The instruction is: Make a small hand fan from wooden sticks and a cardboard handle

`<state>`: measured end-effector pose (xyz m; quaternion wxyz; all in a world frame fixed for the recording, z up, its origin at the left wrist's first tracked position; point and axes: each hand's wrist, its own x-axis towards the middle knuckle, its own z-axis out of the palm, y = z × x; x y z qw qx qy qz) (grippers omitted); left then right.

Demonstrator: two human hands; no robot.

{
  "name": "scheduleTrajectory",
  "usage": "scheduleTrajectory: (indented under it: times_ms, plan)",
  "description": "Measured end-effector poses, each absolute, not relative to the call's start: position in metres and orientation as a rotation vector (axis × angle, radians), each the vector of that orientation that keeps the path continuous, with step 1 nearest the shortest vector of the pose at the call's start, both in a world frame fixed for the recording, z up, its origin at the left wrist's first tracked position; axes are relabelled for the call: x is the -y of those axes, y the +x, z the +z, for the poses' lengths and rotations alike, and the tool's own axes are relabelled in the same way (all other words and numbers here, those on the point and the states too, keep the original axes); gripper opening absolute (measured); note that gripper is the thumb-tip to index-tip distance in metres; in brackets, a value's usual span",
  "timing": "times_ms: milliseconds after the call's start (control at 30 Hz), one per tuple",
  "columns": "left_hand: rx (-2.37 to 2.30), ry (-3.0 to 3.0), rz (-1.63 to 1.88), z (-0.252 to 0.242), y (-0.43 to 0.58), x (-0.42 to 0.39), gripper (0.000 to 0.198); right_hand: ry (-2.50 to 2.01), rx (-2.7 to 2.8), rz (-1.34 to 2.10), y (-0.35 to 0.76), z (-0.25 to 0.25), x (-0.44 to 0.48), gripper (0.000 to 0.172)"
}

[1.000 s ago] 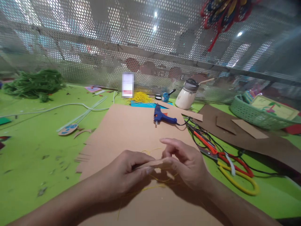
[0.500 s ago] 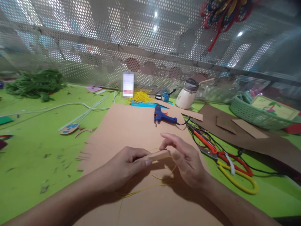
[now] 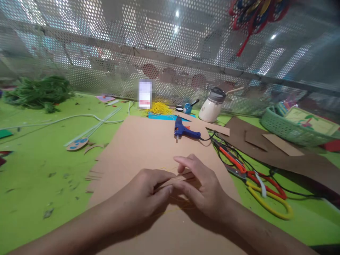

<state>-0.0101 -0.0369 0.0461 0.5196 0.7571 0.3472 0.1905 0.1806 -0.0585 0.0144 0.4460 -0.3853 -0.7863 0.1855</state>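
Between my hands is a small folded strip of tan cardboard (image 3: 172, 181), seen edge-on with its layers showing. My left hand (image 3: 150, 191) pinches its left end between thumb and fingers. At the other end my right hand (image 3: 205, 187) closes on it, with the thumb on the near side and the curled fingers on the far side. Thin yellow string (image 3: 183, 202) shows faintly below and behind the strip, partly hidden by the hands. Under both hands lies a large tan cardboard sheet (image 3: 148, 141).
A blue glue gun (image 3: 186, 131) lies on the sheet's far part. Scissors with yellow handles (image 3: 271, 203) and red-handled scissors (image 3: 268, 184) lie to the right among black cable. Farther back stand a white jug (image 3: 211, 108), a green basket (image 3: 294, 131) and yellow string (image 3: 160, 108).
The cardboard strip has turned from showing its flat face to showing its layered edges. My right hand has moved left, closer to my left hand, and its thumb now lies along the strip.
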Motion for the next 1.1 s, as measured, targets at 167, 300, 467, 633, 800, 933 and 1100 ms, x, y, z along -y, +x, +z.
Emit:
scheduleTrajectory:
  times_ms: [167,300,467,633,800,933,1100]
  plan:
    - [-0.760,1.828,0.487,0.036,-0.013,0.040,0.039,-0.855,1.943,0.399,0.177,0.013,0.061,0.037]
    - [-0.743,1.752,0.482,0.030,-0.016,0.037,0.039,-0.827,1.929,0.410,0.177,0.012,0.063,0.036]
    - [-0.719,1.567,0.452,0.030,-0.014,0.037,0.037,-0.867,1.907,0.531,0.181,0.014,0.061,0.030]
    - [-0.731,1.328,0.366,0.033,-0.014,0.035,0.035,-1.001,1.770,0.689,0.184,0.020,0.060,0.032]
    - [-0.698,1.218,0.357,0.033,-0.017,0.031,0.036,-1.056,1.808,0.603,0.186,0.017,0.060,0.030]
    - [-0.702,1.163,0.319,0.031,-0.019,0.029,0.038,-1.072,1.813,0.506,0.187,0.013,0.059,0.026]
    - [-0.705,1.310,0.250,0.037,-0.023,0.027,0.039,-1.062,1.822,0.468,0.187,0.011,0.059,0.028]
